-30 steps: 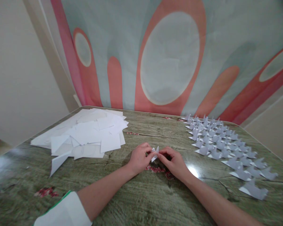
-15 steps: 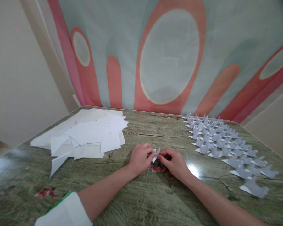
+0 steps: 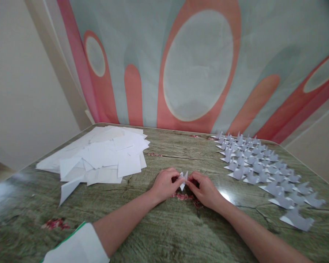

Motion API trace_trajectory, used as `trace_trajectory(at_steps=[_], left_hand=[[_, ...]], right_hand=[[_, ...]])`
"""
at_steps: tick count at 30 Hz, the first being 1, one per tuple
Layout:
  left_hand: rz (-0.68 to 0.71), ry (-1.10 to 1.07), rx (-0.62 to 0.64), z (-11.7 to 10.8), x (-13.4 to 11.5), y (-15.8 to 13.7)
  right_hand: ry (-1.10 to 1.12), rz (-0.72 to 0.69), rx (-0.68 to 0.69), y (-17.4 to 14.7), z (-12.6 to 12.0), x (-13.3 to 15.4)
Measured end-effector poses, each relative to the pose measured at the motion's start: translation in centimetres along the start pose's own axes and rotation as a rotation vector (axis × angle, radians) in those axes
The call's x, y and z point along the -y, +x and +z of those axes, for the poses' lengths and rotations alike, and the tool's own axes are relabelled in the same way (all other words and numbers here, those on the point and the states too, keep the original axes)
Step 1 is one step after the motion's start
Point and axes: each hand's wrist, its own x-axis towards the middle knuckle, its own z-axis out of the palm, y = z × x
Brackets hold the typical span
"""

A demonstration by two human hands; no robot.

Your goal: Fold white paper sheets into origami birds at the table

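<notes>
Between my fingertips is a small folded white paper piece (image 3: 183,185), with a point facing down toward me and two tips standing up. My left hand (image 3: 166,183) pinches its left side between thumb and fingers. On its right side, my right hand (image 3: 202,189) pinches it the same way. The fingers partly cover the piece. Both hands rest low over the middle of the table.
A loose heap of white paper sheets (image 3: 104,155) lies on the left, with one folded sheet (image 3: 69,190) sticking out. Several rows of folded paper birds (image 3: 259,166) stand on the right. The wood-patterned table (image 3: 164,233) meets a patterned cloth (image 3: 146,73) behind.
The folded paper has turned slightly, so its downward point and two upright tips show more clearly between my fingers. Both hands stay nearly in place.
</notes>
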Motion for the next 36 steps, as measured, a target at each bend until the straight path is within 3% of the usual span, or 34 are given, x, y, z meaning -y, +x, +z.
trace_trajectory(at_steps=[22, 36], left_hand=[[-0.008, -0.159, 0.008, -0.57, -0.11, -0.01], [-0.031, -0.194, -0.032, -0.78, -0.22, 0.09]], right_hand=[[0.125, -0.039, -0.038, -0.18, -0.26, -0.05], [0.203, 0.013, -0.061, 0.02, -0.31, 0.14]])
